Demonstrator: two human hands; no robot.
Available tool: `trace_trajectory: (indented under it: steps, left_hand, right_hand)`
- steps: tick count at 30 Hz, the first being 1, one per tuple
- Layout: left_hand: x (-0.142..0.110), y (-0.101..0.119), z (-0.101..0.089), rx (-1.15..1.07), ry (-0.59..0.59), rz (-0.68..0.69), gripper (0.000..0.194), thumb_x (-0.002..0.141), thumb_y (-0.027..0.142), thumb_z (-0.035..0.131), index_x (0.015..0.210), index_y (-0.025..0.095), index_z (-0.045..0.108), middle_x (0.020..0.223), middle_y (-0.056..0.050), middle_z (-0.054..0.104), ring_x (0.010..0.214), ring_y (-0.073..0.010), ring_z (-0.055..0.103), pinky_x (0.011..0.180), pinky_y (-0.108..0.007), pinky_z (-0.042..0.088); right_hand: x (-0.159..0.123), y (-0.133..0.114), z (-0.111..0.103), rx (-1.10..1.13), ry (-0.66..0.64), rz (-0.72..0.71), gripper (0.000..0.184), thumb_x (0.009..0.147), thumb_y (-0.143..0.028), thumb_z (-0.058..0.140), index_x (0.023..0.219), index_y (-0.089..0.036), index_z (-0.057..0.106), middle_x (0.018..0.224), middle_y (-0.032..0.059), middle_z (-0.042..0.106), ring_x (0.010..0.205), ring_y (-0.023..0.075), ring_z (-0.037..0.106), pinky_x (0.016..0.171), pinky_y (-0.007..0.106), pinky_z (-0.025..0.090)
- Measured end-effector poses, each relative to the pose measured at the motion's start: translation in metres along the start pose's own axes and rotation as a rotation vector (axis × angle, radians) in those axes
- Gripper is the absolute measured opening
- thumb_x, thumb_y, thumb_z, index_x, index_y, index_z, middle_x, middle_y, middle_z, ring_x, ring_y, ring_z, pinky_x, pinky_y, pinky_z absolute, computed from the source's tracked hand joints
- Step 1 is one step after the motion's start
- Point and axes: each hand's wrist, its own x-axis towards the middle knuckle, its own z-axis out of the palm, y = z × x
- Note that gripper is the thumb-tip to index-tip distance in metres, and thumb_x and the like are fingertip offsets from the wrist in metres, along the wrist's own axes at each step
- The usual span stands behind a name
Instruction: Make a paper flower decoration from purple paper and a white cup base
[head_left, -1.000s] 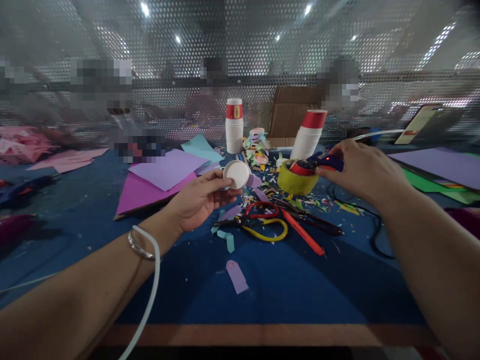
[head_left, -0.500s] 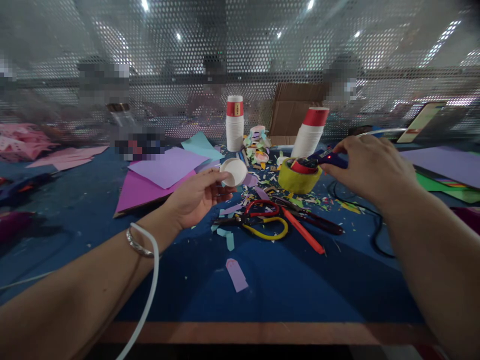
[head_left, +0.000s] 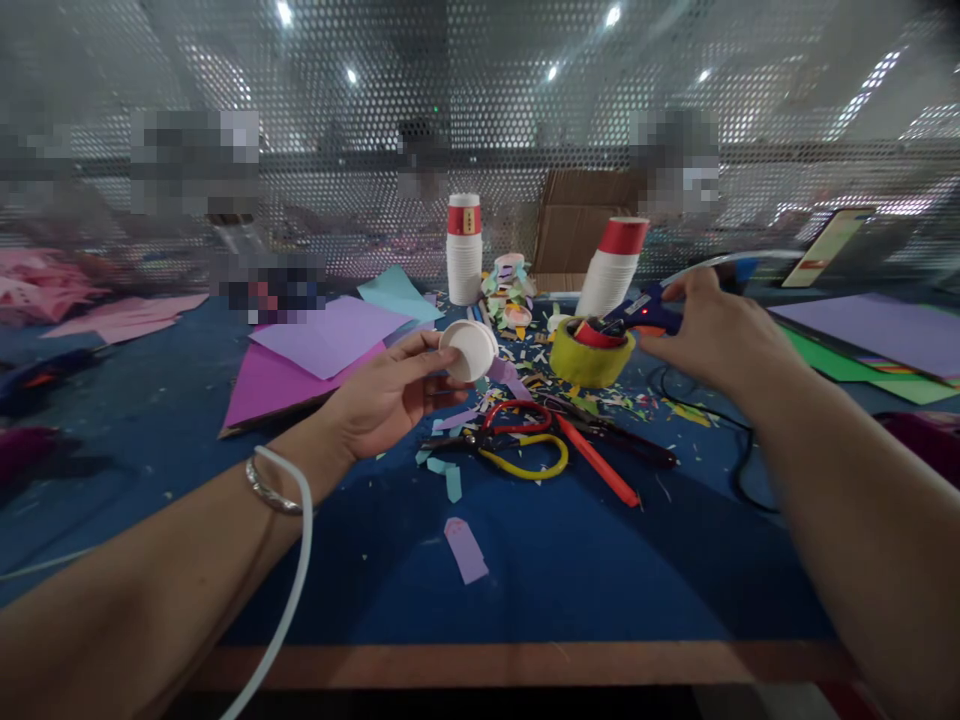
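Note:
My left hand (head_left: 386, 395) pinches a small white paper cup (head_left: 469, 349) with its round base facing me, held above the blue table (head_left: 585, 560). My right hand (head_left: 712, 335) is closed round the handle of a blue glue gun (head_left: 646, 313) with a small red light on it. The gun's nozzle rests over a yellow tape roll (head_left: 590, 357) that has a red thing lying in it. A black cord (head_left: 739, 450) runs from the gun across the table. Just in front of both hands lie scissors with red and yellow handles (head_left: 525, 440).
Two stacks of red-and-white paper cups (head_left: 464, 248) (head_left: 611, 266) stand at the back by a cardboard box (head_left: 574, 228). Purple and pink paper sheets (head_left: 315, 350) lie left, more coloured sheets (head_left: 885, 335) right. Paper scraps litter the middle; a perforated screen stands behind.
My right hand has lifted the glue gun slightly and shifted it back and left over the tape roll. My left hand has turned the cup a little and kept its place.

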Motion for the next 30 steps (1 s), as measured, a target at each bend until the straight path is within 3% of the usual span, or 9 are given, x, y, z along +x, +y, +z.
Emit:
trace_trajectory:
  steps: [9,13,17,22,30]
  left_hand:
    - [0.000,-0.001,0.000,0.062,-0.012,-0.016,0.027,0.075,0.027,0.084,0.096,0.019,0.069,0.093,-0.003,0.072,0.084,-0.0171,0.068,0.076,-0.032,0.055]
    - [0.001,-0.005,0.000,0.204,0.050,0.122,0.024,0.074,0.029,0.084,0.087,0.018,0.068,0.092,-0.002,0.069,0.087,-0.0153,0.064,0.076,-0.029,0.051]
    - [0.001,-0.008,0.000,0.383,0.072,0.287,0.025,0.074,0.030,0.083,0.085,0.017,0.066,0.083,0.001,0.064,0.075,-0.0101,0.057,0.071,-0.025,0.045]
    - [0.002,-0.010,-0.001,0.506,0.088,0.371,0.028,0.073,0.032,0.083,0.087,0.017,0.063,0.083,0.001,0.063,0.073,-0.0105,0.055,0.067,-0.025,0.043]
    - [0.003,-0.010,-0.008,0.740,0.066,0.513,0.027,0.076,0.031,0.080,0.092,0.018,0.063,0.088,-0.001,0.064,0.073,-0.0121,0.058,0.067,-0.027,0.046]
  right_hand:
    - [0.002,0.005,-0.009,0.195,0.199,0.123,0.052,0.067,-0.037,0.072,0.112,-0.025,0.048,0.102,0.0117,0.064,0.097,0.0359,0.064,0.087,0.052,0.046]
    - [0.002,0.008,-0.010,0.256,0.249,0.140,0.053,0.063,-0.036,0.074,0.109,-0.026,0.049,0.096,0.0090,0.062,0.096,0.0346,0.061,0.090,0.054,0.046]
    - [0.001,0.006,-0.010,0.324,0.278,0.133,0.051,0.063,-0.038,0.075,0.105,-0.026,0.050,0.091,0.0050,0.060,0.092,0.0302,0.061,0.090,0.051,0.047]
    - [0.000,0.003,-0.010,0.403,0.291,0.106,0.048,0.060,-0.039,0.076,0.100,-0.026,0.052,0.089,0.0024,0.060,0.088,0.0254,0.060,0.087,0.047,0.048]
    - [0.004,0.007,-0.005,0.343,0.274,0.091,0.050,0.060,-0.039,0.074,0.103,-0.026,0.052,0.088,0.0023,0.059,0.088,0.0272,0.060,0.087,0.046,0.048]
